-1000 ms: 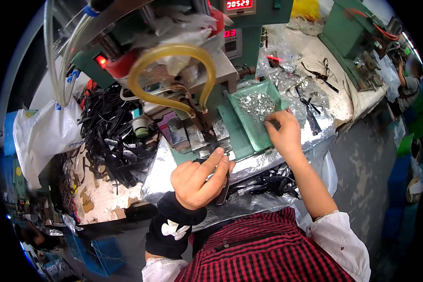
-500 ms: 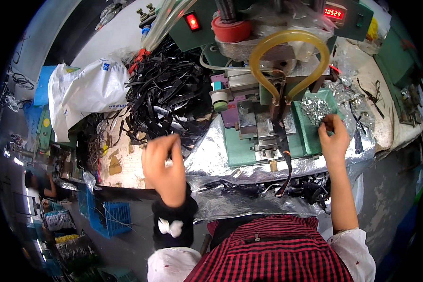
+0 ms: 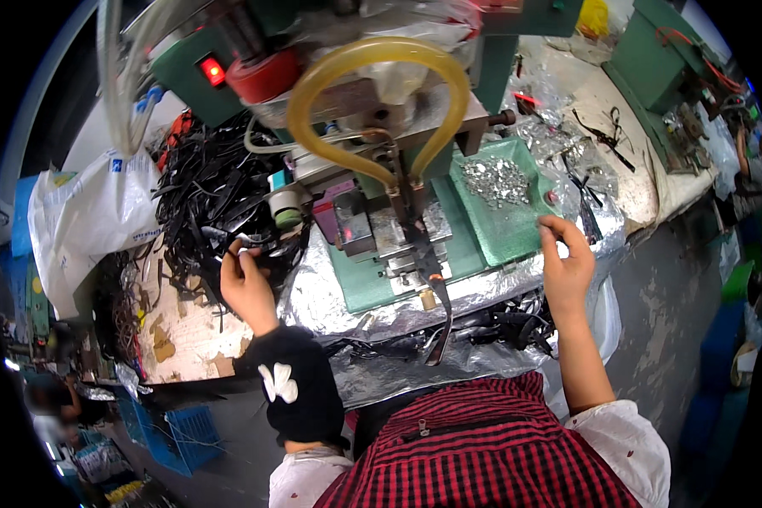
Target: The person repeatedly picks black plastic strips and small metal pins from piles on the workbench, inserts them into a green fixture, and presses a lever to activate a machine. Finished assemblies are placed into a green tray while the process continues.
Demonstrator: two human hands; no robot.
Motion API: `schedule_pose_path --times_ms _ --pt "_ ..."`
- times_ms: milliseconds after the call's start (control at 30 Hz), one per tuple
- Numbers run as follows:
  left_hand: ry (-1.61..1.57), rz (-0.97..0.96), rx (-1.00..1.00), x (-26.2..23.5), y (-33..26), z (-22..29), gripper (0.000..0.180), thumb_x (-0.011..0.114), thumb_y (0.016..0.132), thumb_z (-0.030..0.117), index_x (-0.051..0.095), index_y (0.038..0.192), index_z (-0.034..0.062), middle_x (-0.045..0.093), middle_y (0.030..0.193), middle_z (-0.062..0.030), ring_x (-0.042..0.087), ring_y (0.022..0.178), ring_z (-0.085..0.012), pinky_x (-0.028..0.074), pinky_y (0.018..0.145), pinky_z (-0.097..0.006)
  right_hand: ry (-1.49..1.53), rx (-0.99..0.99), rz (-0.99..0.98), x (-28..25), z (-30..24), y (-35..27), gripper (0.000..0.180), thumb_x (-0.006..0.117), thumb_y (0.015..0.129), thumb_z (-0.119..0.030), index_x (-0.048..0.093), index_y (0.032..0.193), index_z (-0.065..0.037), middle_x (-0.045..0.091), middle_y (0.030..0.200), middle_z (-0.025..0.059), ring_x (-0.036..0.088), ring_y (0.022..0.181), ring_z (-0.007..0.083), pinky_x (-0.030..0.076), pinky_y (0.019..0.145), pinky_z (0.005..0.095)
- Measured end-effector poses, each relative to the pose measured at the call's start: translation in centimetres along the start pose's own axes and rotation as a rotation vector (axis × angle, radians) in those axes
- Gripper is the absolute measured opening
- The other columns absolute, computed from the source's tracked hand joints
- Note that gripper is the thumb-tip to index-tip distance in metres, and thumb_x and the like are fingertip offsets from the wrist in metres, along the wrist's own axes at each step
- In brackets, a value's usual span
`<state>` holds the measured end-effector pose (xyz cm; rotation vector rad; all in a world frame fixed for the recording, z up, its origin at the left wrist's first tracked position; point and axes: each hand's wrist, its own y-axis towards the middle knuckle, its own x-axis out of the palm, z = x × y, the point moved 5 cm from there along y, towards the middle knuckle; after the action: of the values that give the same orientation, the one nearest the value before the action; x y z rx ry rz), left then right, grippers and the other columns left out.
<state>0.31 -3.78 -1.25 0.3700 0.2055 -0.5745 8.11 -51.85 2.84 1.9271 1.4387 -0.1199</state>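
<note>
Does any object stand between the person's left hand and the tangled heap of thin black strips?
Nothing visible does: the bare left hand overlaps the near side of the tangled heap of thin black strips in this view; actual contact is unclear.

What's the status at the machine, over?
Left hand at black pile, grip unclear. Right hand beside green tray, grip unclear. Black strip across metal fixture; yellow hose loops above.

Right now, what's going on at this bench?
A person works at a green metal machine with a looped yellow hose. Their left hand is at the edge of a heap of thin black strips; their right hand is by the near right corner of a green tray holding small silvery pieces. Another black strip lies on the machine's fixture. Whether either hand holds anything is unclear.
</note>
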Motion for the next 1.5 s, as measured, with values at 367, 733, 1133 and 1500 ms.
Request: schedule_pose_path --times_ms 367,733,1133,1500 --pt "-0.310 -0.172 -0.056 1.0 -5.9 4.6 0.020 0.064 0.101 0.009 0.068 0.101 -0.0104 0.072 0.099 -0.0150 0.072 0.077 -0.0194 0.055 0.061 -0.025 0.707 0.043 -0.173 9.6 -11.0 2.5 0.027 0.073 0.084 -0.001 0.064 0.110 0.000 0.073 0.097 0.0095 0.069 0.093 0.0191 0.052 0.084 0.0313" --pt "-0.223 -0.383 1.147 -1.6 -10.8 20.9 0.025 0.074 0.080 -0.004 0.066 0.104 -0.0069 0.071 0.101 -0.0263 0.073 0.077 -0.0284 0.060 0.068 -0.037 0.867 0.160 -0.279 7.4 -14.5 1.5 0.046 0.068 0.087 0.004 0.053 0.130 0.003 0.068 0.116 0.0125 0.067 0.103 0.0179 0.050 0.095 0.0317" --pt "0.021 -0.440 1.310 7.3 -14.7 20.3 0.038 0.091 0.068 0.008 0.074 0.101 0.0054 0.076 0.102 -0.0108 0.056 0.058 -0.0160 0.039 0.048 -0.028 -0.020 -0.174 -0.307 4.5 -0.9 2.4 0.029 0.057 0.084 0.001 0.072 0.110 -0.003 0.072 0.110 0.0176 0.068 0.102 0.0382 0.054 0.091 0.0443" --pt "0.001 -0.418 1.215 7.0 -14.7 19.7 0.037 0.091 0.068 0.008 0.074 0.100 0.0064 0.076 0.103 -0.0107 0.063 0.061 -0.0159 0.044 0.049 -0.027 -0.273 -0.108 -0.220 4.3 -0.6 2.5 0.009 0.076 0.074 -0.009 0.071 0.081 -0.007 0.063 0.087 0.0122 0.061 0.094 0.0350 0.046 0.101 0.0467"
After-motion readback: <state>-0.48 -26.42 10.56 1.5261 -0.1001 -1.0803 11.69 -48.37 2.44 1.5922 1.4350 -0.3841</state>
